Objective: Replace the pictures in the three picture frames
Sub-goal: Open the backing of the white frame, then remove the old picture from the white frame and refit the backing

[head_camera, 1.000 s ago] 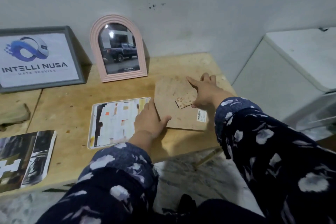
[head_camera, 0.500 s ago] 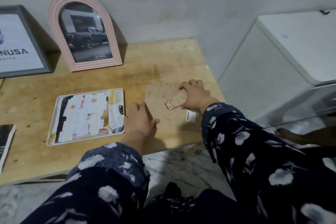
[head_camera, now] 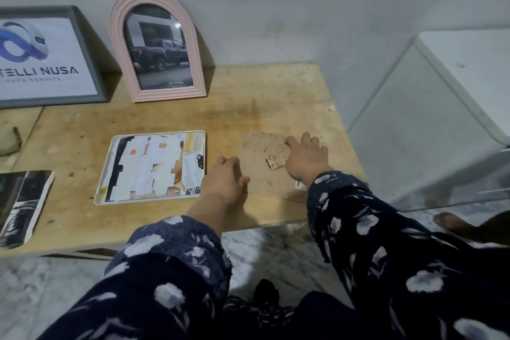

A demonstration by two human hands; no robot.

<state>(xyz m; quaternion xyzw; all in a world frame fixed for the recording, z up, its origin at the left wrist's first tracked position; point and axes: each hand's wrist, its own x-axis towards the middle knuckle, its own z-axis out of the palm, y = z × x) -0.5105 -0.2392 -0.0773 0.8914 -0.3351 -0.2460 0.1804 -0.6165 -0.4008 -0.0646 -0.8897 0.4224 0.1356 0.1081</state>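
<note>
Wooden table (head_camera: 276, 96): light plywood top, stained, set against a grey wall; both hands rest on its near right part.

Grey frame (head_camera: 91, 63): far beyond the left hand and to its left, leaning on the wall, holding a white print with a blue logo and the words "NUSA" and "DATA SERVICE".

Pink arched frame (head_camera: 117, 44): straight beyond the left hand, upright against the wall, holding a photo of a dark pickup truck.

White frame (head_camera: 154, 167): flat on the table, just left of the left hand, face up, showing a picture of pale paper patches.

Backing board (head_camera: 256, 152): brown, flat on the table, under both hands; a barcode sticker at its near right edge.

Loose dark print (head_camera: 24, 207): well left of the left hand, at the table's near edge.

Stand flap (head_camera: 274, 160): small brown tab on the board, touching the right hand.

Left hand (head_camera: 225, 181): fingers curled, pressing the board's left edge, gripping nothing.

Right hand (head_camera: 306, 157): palm down, fingers spread on the board beside the flap; whether it pinches the flap cannot be told.
</note>
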